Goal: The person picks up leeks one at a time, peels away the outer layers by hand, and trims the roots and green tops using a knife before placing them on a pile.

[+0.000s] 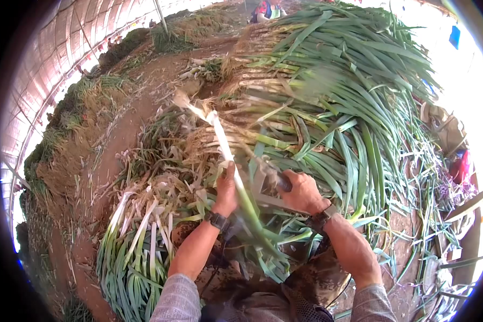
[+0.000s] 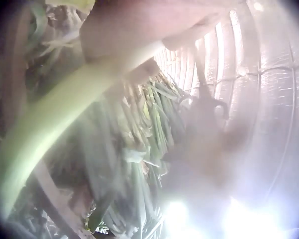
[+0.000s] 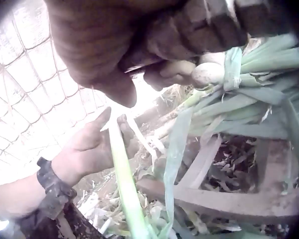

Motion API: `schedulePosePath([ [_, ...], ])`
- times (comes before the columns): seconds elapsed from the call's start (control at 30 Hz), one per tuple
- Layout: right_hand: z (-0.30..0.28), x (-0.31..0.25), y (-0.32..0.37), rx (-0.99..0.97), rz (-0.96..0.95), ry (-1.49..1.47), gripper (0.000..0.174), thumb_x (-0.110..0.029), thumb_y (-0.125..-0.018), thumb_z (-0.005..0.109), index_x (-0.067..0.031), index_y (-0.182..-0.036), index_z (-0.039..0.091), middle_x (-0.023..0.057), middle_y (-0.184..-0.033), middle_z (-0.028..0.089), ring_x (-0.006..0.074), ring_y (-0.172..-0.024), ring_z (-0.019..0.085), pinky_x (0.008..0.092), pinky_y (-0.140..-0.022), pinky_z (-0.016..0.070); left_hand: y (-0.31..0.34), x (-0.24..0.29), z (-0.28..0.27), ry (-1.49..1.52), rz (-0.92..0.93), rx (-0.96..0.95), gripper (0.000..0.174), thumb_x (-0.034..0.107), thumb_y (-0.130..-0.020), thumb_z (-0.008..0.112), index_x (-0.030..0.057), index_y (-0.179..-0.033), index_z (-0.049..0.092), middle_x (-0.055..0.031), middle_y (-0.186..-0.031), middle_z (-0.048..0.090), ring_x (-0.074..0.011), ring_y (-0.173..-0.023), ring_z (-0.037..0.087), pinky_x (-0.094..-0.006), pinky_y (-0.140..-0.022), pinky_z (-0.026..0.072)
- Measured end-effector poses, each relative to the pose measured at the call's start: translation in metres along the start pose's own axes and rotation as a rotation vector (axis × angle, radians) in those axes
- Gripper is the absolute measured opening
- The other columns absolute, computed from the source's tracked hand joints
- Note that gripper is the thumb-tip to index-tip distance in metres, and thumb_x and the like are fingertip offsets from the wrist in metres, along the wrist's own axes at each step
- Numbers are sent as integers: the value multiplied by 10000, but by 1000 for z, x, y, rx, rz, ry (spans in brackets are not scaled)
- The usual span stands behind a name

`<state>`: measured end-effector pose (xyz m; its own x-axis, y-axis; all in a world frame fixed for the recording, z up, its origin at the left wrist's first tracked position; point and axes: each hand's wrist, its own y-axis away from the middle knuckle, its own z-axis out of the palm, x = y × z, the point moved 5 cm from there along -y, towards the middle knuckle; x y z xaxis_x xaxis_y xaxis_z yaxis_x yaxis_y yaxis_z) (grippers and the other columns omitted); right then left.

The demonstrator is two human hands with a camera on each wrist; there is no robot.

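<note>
My left hand (image 1: 226,189) grips a long leek (image 1: 221,137) round its pale stalk; the roots point up and away, and the green leaves hang toward the lap. In the right wrist view the same leek (image 3: 123,179) slants down from the left hand (image 3: 92,149). Just right of the leek, my right hand (image 1: 301,193) is curled round a dark handle (image 1: 284,182); the blurred part beyond it is unclear. The right hand (image 3: 97,50) fills the top of the right wrist view. Close up in the left wrist view, the stalk (image 2: 65,109) passes under the blurred left hand (image 2: 134,30).
A large heap of leeks (image 1: 354,91) lies ahead and to the right, roots facing left. Trimmed-looking leeks (image 1: 139,247) lie at the lower left beside leaf scraps (image 1: 161,145). A wooden frame (image 3: 229,199) stands near the hands. Another person (image 1: 268,11) is at the far top.
</note>
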<state>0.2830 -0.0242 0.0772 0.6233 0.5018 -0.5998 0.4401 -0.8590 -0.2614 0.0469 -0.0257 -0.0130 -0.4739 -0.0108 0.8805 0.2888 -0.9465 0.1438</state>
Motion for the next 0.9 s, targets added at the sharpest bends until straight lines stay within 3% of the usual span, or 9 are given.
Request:
schedulePosePath([
  [0.07,-3,1,1,-35,90,25,309,-224,-782,697,-42,-1025,642,219,-839,675,411,-823,653,472,-734,523,-1,4,-3,-30,4,30,417,510,-916,647,101,-994,619,2,-761,595,-140,-688,596,-312,-615,502],
  [0.17,-8,-6,6,0,-143,-37,312,-227,-787,697,-43,-1034,649,221,-834,672,417,-802,649,473,-708,522,1,11,0,-46,-45,35,507,641,-913,543,136,-884,565,20,-683,518,-111,-605,516,-300,-546,454],
  [0.23,-4,0,7,-1,-96,-18,307,-230,-787,699,-40,-1023,648,220,-825,671,417,-794,648,470,-704,522,2,11,-2,-74,-72,36,591,739,-898,438,159,-814,512,32,-608,449,-106,-552,452,-290,-506,415],
  [0.33,-6,3,8,-7,28,-5,303,-239,-782,708,-32,-993,645,217,-810,669,412,-777,647,463,-694,521,-5,8,-5,2,-125,-37,623,766,-899,379,162,-806,503,32,-571,410,-119,-525,432,-292,-473,386],
  [0.43,-5,6,15,25,-111,-68,298,-244,-781,713,-29,-976,644,216,-812,670,408,-777,647,469,-690,518,-2,17,6,65,-133,-133,643,773,-909,326,163,-802,501,25,-560,398,-128,-506,427,-301,-449,370],
  [0.6,1,-4,25,-189,-139,49,336,-269,-775,734,-45,-1007,641,192,-841,674,394,-802,651,473,-695,520,-10,43,-3,164,-11,-27,633,733,-940,322,154,-792,528,15,-588,474,-132,-511,472,-311,-447,392],
  [0.67,7,-2,26,-181,-136,62,353,-270,-775,734,-49,-1031,631,184,-863,676,393,-810,650,474,-703,523,-13,40,-11,191,-44,182,590,684,-962,361,146,-809,548,11,-626,522,-144,-526,503,-304,-464,417],
  [0.83,17,-5,21,-79,-156,20,337,-245,-779,722,-38,-1024,619,186,-885,675,398,-818,645,471,-711,521,-9,34,2,331,2,-162,417,536,-998,460,149,-935,603,15,-755,581,-123,-633,550,-319,-563,494],
  [0.9,18,-6,16,-52,-128,18,336,-236,-775,721,-35,-1024,617,187,-877,673,399,-813,645,470,-708,520,-10,29,0,306,-15,-139,392,543,-982,494,162,-1009,582,24,-813,580,-123,-696,560,-310,-599,488],
])
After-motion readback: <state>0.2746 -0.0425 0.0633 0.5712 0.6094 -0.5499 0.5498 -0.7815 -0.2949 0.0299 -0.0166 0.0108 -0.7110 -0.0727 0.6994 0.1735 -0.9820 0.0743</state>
